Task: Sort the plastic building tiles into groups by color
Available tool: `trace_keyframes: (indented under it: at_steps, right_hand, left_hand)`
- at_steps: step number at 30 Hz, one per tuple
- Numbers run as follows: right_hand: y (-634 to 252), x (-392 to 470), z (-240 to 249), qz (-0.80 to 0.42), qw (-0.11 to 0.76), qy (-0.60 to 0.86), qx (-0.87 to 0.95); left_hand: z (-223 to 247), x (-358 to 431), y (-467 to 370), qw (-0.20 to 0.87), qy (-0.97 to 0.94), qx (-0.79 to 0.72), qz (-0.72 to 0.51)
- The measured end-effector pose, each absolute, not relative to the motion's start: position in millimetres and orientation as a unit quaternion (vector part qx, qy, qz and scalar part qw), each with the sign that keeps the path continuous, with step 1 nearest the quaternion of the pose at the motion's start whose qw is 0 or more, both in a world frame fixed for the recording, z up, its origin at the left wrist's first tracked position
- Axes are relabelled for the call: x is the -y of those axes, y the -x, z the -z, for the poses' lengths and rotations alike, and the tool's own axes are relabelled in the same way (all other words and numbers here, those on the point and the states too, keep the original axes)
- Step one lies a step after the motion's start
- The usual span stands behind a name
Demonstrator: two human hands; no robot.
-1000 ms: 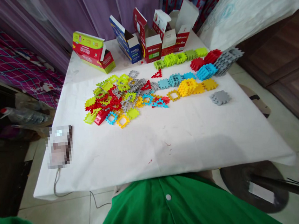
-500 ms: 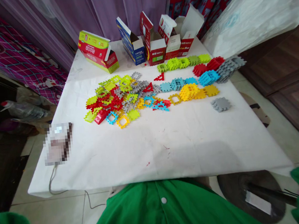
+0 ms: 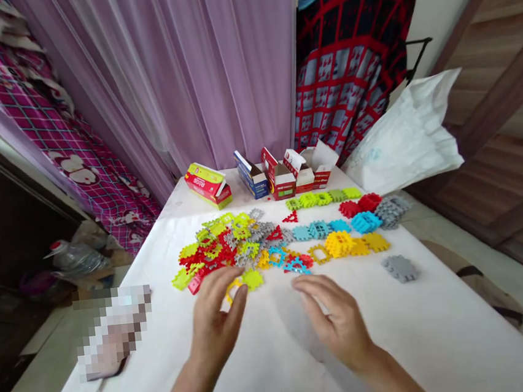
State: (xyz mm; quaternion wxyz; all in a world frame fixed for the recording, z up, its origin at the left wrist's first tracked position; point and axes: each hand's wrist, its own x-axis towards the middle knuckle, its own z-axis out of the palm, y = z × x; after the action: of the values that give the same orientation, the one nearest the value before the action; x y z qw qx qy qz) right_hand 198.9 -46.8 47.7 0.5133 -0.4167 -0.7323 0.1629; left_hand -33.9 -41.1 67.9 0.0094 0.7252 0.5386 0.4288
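Note:
My left hand [image 3: 215, 317] is over the near edge of a mixed heap of notched plastic building pieces [image 3: 215, 250], its thumb and fingers apart and nothing in them. Partly behind it lies a yellow square frame piece [image 3: 234, 291], beside a lime square piece [image 3: 252, 279]. To the right, my right hand [image 3: 341, 321] is held over the white cloth with curved, parted fingers, also without anything in it. Nearest to its fingertips is a blue triangular piece [image 3: 297, 266]. Sorted by colour, yellow pieces [image 3: 340, 244], blue pieces [image 3: 366, 221] and lime pieces [image 3: 321, 198] lie in rows farther right.
Several opened cardboard boxes stand at the back, among them a blue box [image 3: 255, 183]. A grey stack of pieces [image 3: 400, 267] lies alone at the right. At the left edge is a pixelated object [image 3: 113, 336] with a cable. A white bag [image 3: 390, 140] leans behind the table's right corner.
Both hands have come into view and reached forward over the table; before, only green sleeves showed at the lower corners. The view has tilted up. The pieces look the same.

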Motion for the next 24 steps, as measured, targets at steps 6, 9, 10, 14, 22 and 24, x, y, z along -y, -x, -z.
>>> trace_keyframes:
  at_steps: [6,9,10,14,22,24]
  right_hand:
    - [-171.4,37.2,15.1,-0.231,0.412,0.439,0.764]
    - [-171.0,36.0,26.6,-0.242,0.404,0.454,0.756]
    - [-171.5,35.7,27.2,-0.244,0.405,0.457,0.753]
    - [-172.0,34.9,26.2,-0.244,0.398,0.466,0.751]
    - [-167.3,21.4,26.0,-0.32,0.46,0.498,0.661]
    - [-167.1,14.4,25.9,-0.356,0.485,0.49,0.631]
  left_hand:
    - [3.4,15.3,25.9,-0.008,-0.783,-0.568,-0.251]
    - [13.0,12.9,26.3,-0.033,-0.777,-0.583,-0.235]
    - [12.4,12.7,26.3,-0.037,-0.776,-0.584,-0.235]
    - [6.8,12.1,25.8,-0.035,-0.774,-0.586,-0.237]
    - [0.2,13.4,5.3,0.115,-0.737,-0.543,-0.385]
    - [0.3,9.5,-5.6,0.222,-0.694,-0.527,-0.438]
